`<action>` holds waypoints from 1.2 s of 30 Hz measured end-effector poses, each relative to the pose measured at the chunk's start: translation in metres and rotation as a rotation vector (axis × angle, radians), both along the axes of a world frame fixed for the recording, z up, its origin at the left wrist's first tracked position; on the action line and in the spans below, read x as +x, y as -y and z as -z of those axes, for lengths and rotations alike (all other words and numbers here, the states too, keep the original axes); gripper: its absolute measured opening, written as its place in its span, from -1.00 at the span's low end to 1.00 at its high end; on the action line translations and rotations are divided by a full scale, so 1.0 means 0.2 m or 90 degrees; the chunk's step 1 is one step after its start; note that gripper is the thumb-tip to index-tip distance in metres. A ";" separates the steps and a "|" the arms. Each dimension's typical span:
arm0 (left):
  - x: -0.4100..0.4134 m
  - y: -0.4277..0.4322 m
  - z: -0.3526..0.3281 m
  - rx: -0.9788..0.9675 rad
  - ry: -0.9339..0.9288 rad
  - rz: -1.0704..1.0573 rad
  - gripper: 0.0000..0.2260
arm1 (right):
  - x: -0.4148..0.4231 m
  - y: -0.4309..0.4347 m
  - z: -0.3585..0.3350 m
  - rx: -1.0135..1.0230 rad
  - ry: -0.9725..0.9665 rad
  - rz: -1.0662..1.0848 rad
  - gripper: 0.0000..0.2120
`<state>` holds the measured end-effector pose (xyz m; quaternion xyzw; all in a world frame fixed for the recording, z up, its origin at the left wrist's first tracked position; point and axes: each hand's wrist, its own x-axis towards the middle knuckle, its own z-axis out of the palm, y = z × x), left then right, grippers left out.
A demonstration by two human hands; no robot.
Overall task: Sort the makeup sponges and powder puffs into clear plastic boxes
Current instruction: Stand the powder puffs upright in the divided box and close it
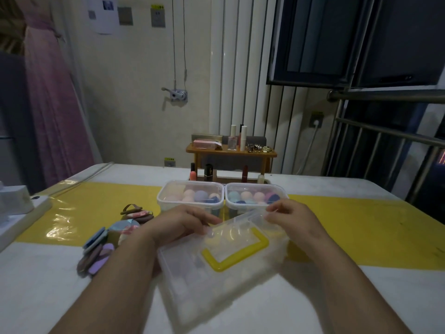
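Gripping a clear rectangular plastic lid (240, 229), yellow-rimmed: left hand (183, 222), right hand (295, 219).

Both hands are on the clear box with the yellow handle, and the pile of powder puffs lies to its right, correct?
Not quite: the head view shows the pile of powder puffs to the left of the clear box. The left hand and right hand do both hold that box with the yellow handle.

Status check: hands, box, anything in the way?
Left hand and right hand grip the lid of the near box. Sponges inside. Powder puffs piled left, unsorted. Nothing blocking.
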<state>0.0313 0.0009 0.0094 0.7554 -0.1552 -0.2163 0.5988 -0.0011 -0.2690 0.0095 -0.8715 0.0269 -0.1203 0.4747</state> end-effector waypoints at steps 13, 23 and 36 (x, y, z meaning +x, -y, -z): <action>-0.09 0.14 0.01 0.186 0.148 -0.142 -0.66 | 0.00 -0.09 0.06 -0.109 -0.001 0.083 -0.72; -0.10 0.20 0.04 -0.030 0.134 -0.215 -0.65 | 0.01 -0.19 0.08 0.157 -0.029 -0.058 -0.66; -0.04 0.16 0.05 0.158 0.203 -0.384 -0.82 | -0.09 -0.18 -0.01 0.118 -0.259 -0.334 -0.43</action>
